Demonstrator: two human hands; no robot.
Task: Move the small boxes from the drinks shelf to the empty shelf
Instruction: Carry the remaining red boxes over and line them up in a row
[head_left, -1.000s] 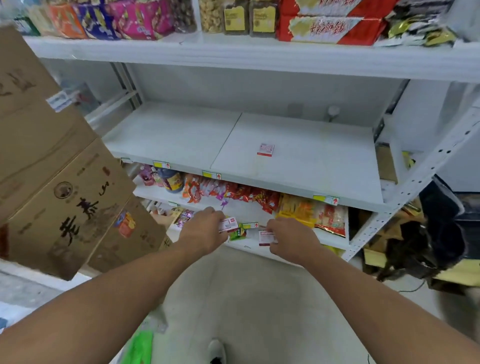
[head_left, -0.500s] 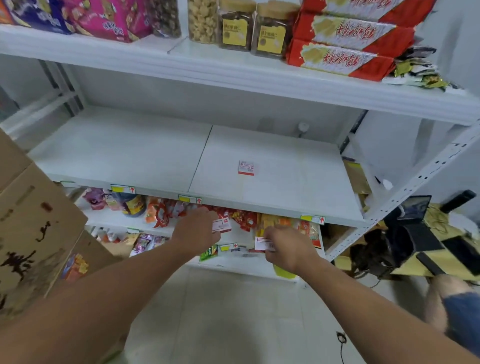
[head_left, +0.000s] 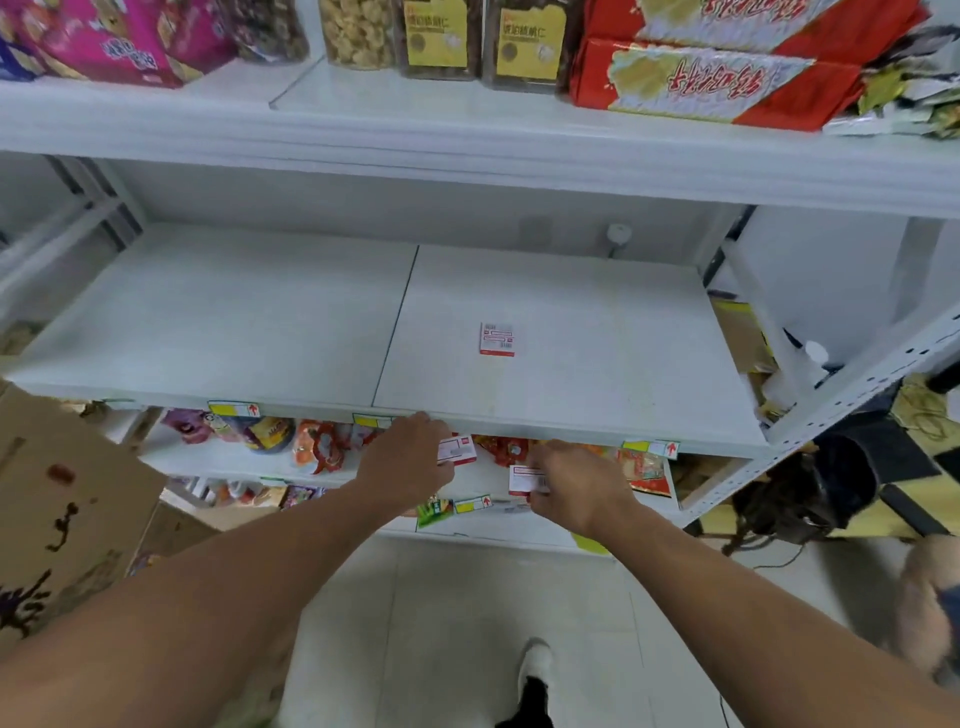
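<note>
Leftmost, a brown cardboard carton (head_left: 62, 519) with dark lettering stands beside the shelving unit. Above it, the empty shelf (head_left: 234, 322) spans two white panels; one small box (head_left: 497, 339), white with red print, lies flat on the right panel, near the seam and well back from the front edge. Below the front edge of this shelf, the left hand (head_left: 410, 457) is curled around a second small box (head_left: 456, 450), knuckles touching the shelf lip. Just beside it, the right hand (head_left: 576, 488) pinches a third small box (head_left: 527, 479) between thumb and fingers, held in front of the lower shelf (head_left: 228, 457), which carries bright snack packets (head_left: 317, 447). Price tags (head_left: 234, 409) with red arrows are fixed along the empty shelf's front edge. The top shelf (head_left: 467, 140) bears pink bags (head_left: 130, 41), jars (head_left: 436, 36) and red packages (head_left: 701, 78).
</note>
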